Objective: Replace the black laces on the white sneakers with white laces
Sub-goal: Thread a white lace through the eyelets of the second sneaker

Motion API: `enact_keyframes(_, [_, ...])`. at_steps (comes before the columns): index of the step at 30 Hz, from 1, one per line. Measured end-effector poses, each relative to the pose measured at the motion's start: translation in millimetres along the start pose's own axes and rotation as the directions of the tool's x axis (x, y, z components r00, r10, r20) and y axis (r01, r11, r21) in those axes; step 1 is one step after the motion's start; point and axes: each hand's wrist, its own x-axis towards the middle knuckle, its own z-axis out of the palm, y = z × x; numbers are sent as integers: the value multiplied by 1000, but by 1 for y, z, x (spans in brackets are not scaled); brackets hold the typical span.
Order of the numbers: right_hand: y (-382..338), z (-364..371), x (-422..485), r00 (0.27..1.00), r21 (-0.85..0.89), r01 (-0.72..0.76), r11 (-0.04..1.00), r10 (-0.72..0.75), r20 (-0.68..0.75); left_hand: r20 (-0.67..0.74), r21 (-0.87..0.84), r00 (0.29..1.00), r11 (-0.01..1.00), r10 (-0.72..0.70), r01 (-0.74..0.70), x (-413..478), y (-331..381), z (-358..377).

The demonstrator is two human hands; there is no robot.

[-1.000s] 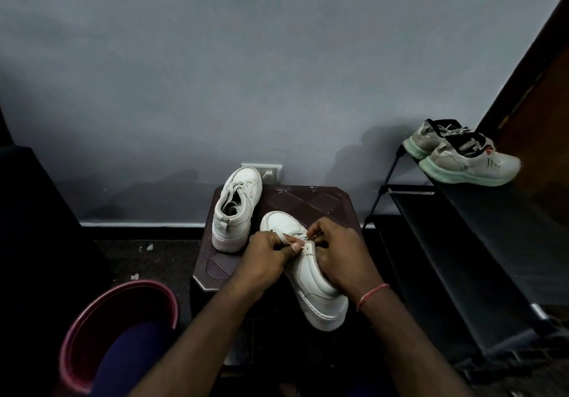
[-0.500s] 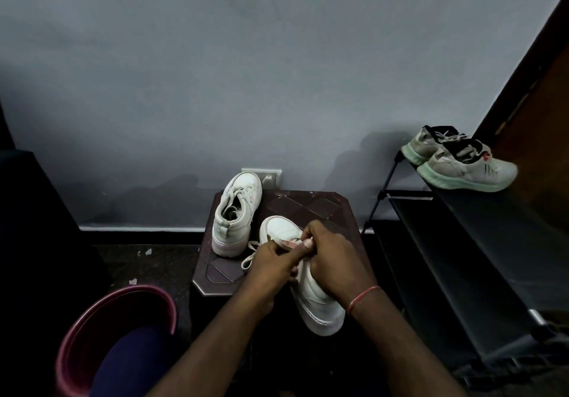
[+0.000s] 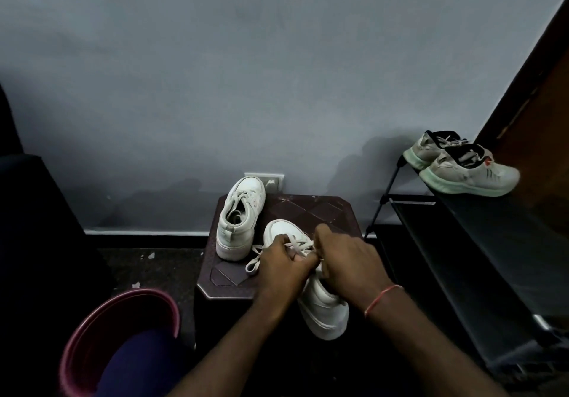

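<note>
Two white sneakers sit on a dark brown stool (image 3: 326, 211). The far sneaker (image 3: 238, 218) stands at the stool's back left with white laces in it. The near sneaker (image 3: 320, 301) lies toe away from me, its heel over the stool's front edge. My left hand (image 3: 281, 268) and my right hand (image 3: 348, 262) meet over its eyelets, fingers curled and pinching the white lace (image 3: 297, 246). A loose end of that lace (image 3: 254, 262) trails to the left on the stool. My hands hide the sneaker's tongue.
A black shoe rack (image 3: 462, 242) stands to the right, carrying a pair of grey sneakers with green soles (image 3: 468, 171). A maroon bucket (image 3: 123, 332) sits at the lower left by my knee. A wall socket (image 3: 272, 179) is behind the stool.
A loose white lace end now trails left of the near sneaker, and more lace crossings show near its toe. Both hands stay together over the eyelets, shifted slightly.
</note>
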Motion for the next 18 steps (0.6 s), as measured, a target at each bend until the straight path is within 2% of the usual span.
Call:
enact_keyframes(3, [23,-20,-9,990,102,-112,988,120,-77,-33,-6,998,999,48,-49,2,6,0])
enact_keyframes(5, [40,-27,-14,950,262,-173,949,231,-209,-28,11,994,995,104,-104,8,8,-4])
enact_keyframes(7, [49,-26,-16,914,424,-167,890,301,-272,10,105,984,978,179,-179,19,6,-8])
enact_keyframes(10, [42,-15,-15,948,499,-121,858,248,-197,145,237,902,871,407,-431,24,9,-14])
enact_keyframes(12, [35,-9,-10,962,588,-67,806,208,-175,247,151,832,828,497,-540,17,19,-15])
enact_keyframes(15, [30,-3,0,951,693,-41,720,242,-195,326,-32,849,903,415,-429,8,28,-14])
enact_keyframes(18, [28,7,9,941,786,-39,616,286,-178,198,-96,920,941,338,-325,15,20,-13])
